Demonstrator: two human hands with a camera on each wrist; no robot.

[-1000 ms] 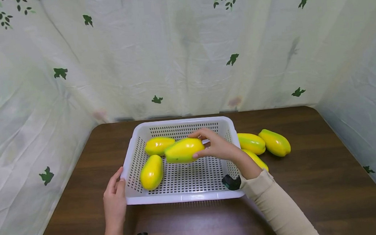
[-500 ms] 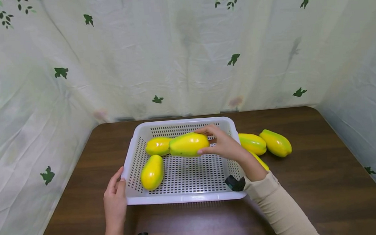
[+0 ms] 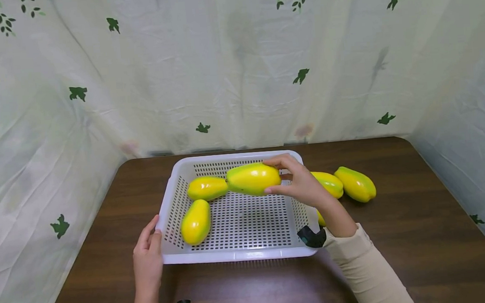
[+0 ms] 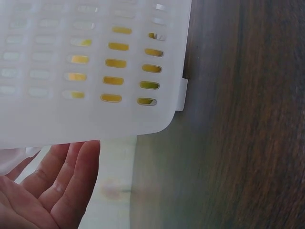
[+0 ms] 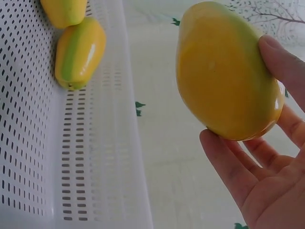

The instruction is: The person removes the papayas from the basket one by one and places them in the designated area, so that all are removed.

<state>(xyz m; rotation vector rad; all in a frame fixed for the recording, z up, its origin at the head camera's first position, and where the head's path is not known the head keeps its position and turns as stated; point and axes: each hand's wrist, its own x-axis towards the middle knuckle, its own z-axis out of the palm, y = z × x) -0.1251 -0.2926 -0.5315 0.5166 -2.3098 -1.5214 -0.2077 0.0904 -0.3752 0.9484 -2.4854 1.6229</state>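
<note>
Held fruit (image 3: 253, 179) in right hand (image 3: 301, 182), over slotted basket (image 3: 239, 255)

Right hand: grip clamped on the broad end of the held fruit, thumb and fingers to either side; narrow end pointing left.
Held fruit: one, glossy, yellow shading to green; raised over the slotted basket, apart from its base.
Left hand (image 3: 147, 254): grip apart, fingers extended against the basket's left rim.
Slotted basket: white, rectangular, perforated walls and base. Contents, two: rear-left fruit (image 3: 204, 188), lying crosswise; front-left fruit (image 3: 195, 223), just beside it, broad end toward the person. Yellow shows through the slots in the left wrist view.
Counter (image 3: 421, 233): dark brown, wood-grained, beneath the basket. At basket's right: inner fruit (image 3: 330, 183), partly hidden by the right hand; outer fruit (image 3: 355, 184), just beside it; third fruit (image 3: 320, 219), mostly hidden behind the right forearm.
Sleeve (image 3: 370, 264): beige, right arm.
Curtain (image 3: 229, 77): pale, green leaf motifs, behind the counter.
</note>
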